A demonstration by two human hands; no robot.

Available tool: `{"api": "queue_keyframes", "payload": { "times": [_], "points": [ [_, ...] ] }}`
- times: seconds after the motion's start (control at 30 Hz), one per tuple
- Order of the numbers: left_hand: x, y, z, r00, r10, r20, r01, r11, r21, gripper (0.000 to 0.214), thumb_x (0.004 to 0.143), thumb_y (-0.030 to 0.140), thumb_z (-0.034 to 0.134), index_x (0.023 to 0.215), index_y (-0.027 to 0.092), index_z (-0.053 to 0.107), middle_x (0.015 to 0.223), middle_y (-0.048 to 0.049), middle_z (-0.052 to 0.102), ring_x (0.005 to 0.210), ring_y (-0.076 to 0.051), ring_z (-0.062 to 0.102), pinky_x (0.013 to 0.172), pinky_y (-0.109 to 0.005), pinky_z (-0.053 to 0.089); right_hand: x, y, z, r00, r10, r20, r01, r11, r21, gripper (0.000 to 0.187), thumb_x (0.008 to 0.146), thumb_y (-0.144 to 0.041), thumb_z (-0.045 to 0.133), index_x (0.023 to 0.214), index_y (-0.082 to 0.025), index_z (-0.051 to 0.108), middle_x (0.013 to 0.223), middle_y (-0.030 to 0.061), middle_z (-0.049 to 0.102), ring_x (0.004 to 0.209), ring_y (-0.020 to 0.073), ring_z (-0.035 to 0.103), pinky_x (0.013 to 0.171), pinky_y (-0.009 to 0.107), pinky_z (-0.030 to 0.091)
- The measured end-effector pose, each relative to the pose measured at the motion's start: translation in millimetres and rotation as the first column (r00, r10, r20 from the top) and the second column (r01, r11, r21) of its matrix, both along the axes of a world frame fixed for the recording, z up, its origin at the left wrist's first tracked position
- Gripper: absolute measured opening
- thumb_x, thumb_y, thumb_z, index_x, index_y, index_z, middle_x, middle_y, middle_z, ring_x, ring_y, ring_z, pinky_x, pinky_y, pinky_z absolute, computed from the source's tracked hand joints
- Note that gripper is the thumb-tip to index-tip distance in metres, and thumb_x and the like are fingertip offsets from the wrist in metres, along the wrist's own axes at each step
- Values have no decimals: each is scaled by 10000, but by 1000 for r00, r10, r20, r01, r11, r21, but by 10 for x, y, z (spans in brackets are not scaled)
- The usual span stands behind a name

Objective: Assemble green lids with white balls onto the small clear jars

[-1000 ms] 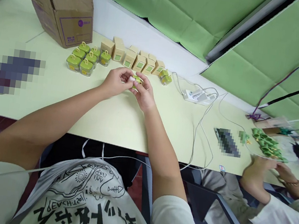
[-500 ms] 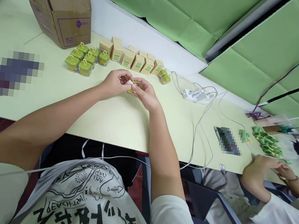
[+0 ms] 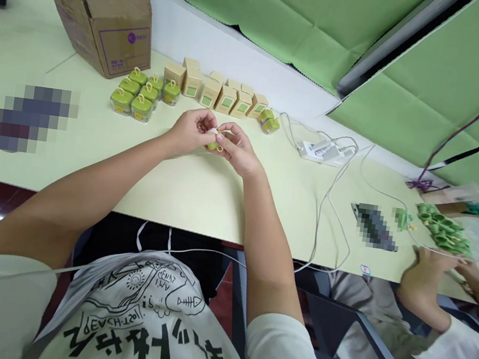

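Above the table, my two hands meet fingertip to fingertip around a small green piece (image 3: 212, 146) with a yellow loop and a white part at its top. My right hand (image 3: 238, 151) is closed on the green piece, with its thumb on the near face. My left hand (image 3: 189, 133) pinches the white part from the other side. The fingers cover most of the piece, so its full shape is hidden. Beyond my hands stand several clear containers with green lids (image 3: 142, 105), each lid bearing a yellow loop, and a row of small tan boxes (image 3: 226, 100).
A large open cardboard box (image 3: 122, 46) stands at the back left. Two small green-lidded containers (image 3: 270, 126) are right of the tan boxes. A white power strip (image 3: 322, 152) trails cables across the table. At right, a co-worker's hands (image 3: 440, 262) are near green pieces (image 3: 442, 230).
The whole view has shifted slightly, so things appear a little further right. My hands stay together on the small green piece, its yellow loop now showing at the lower right.
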State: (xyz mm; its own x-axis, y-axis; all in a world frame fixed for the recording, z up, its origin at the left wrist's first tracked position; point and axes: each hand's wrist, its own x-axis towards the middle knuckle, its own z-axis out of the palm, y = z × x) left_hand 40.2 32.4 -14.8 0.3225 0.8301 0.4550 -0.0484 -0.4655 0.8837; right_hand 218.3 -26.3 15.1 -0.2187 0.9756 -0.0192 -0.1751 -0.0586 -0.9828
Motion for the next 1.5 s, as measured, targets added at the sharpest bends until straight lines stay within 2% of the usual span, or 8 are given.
{"api": "queue_keyframes", "payload": {
  "times": [0.13, 0.37, 0.6, 0.87, 1.03, 1.2, 1.3, 1.5],
  "points": [
    [-19, -28, 51, 998, 38, -55, -38, 999, 14, 187, 687, 244, 760, 844, 198, 668, 817, -9, 703, 724, -143, 642, 629, -267, 562, -11, -14, 5, 1000, 15, 10, -15, 1000, 16, 498, 754, -452, 1031, 976, -276, 622, 856, -51, 784, 837, 145, 773, 895, 329, 693],
    [-5, -21, 56, 999, 27, -41, -27, 1000, 1, 157, 700, 258, 746, 818, 201, 659, 812, -15, 709, 714, -148, 642, 614, -276, 554, -25, -32, 40, 999, -10, -47, 6, 996, -86, 426, 815, -327, 1003, 973, -273, 611, 847, -53, 771, 811, 147, 774, 904, 355, 695],
    [4, 11, 63, 999, 24, -33, -24, 1000, 2, 127, 703, 229, 729, 802, 202, 655, 780, -8, 686, 707, -144, 625, 626, -284, 561, -8, -24, 41, 999, 39, -32, -40, 998, -42, 520, 745, -400, 1047, 958, -271, 590, 850, -51, 781, 786, 140, 764, 892, 333, 697],
    [-48, 9, 74, 999, -12, -51, 12, 1000, 12, 188, 749, 253, 847, 887, 181, 741, 864, -33, 744, 790, -161, 685, 719, -307, 616, 2, -65, 79, 999, 8, -39, -10, 999, -49, 464, 781, -349, 1027, 978, -273, 613, 880, -44, 772, 852, 148, 775, 915, 342, 696],
    [-57, -4, 72, 994, -106, -2, 106, 993, -57, 385, 839, 491, 926, 1028, 167, 843, 1020, -94, 828, 872, -193, 765, 773, -324, 648, 83, -23, 33, 1000, -1, -10, 1, 998, 66, 476, 789, -462, 1012, 1073, -288, 671, 923, -45, 765, 901, 142, 764, 939, 335, 693],
    [-97, 18, 119, 981, -191, -25, 186, 972, -141, 596, 761, 656, 979, 1060, 150, 881, 982, -112, 845, 909, -233, 811, 876, -363, 662, 191, 98, -69, 997, 42, 62, -52, 985, 165, 606, 724, -605, 1022, 1114, -281, 690, 934, -42, 754, 811, 117, 732, 936, 348, 704],
    [-144, 18, 150, 966, -244, -80, 231, 962, -142, 601, 746, 659, 987, 1068, 160, 896, 1001, -114, 847, 923, -241, 813, 896, -368, 660, 238, 136, -98, 992, 61, 111, -82, 977, 198, 631, 714, -634, 1018, 1127, -278, 700, 956, -28, 764, 812, 125, 738, 910, 357, 711],
    [-173, 19, 146, 974, -189, -123, 178, 979, -94, 473, 756, 546, 1008, 1008, 161, 897, 1055, -109, 821, 953, -228, 797, 924, -368, 664, 275, 134, -101, 979, 72, 190, -115, 968, 223, 649, 703, -641, 1020, 1139, -270, 713, 1029, 8, 789, 910, 174, 787, 864, 353, 701]
  ]
}}
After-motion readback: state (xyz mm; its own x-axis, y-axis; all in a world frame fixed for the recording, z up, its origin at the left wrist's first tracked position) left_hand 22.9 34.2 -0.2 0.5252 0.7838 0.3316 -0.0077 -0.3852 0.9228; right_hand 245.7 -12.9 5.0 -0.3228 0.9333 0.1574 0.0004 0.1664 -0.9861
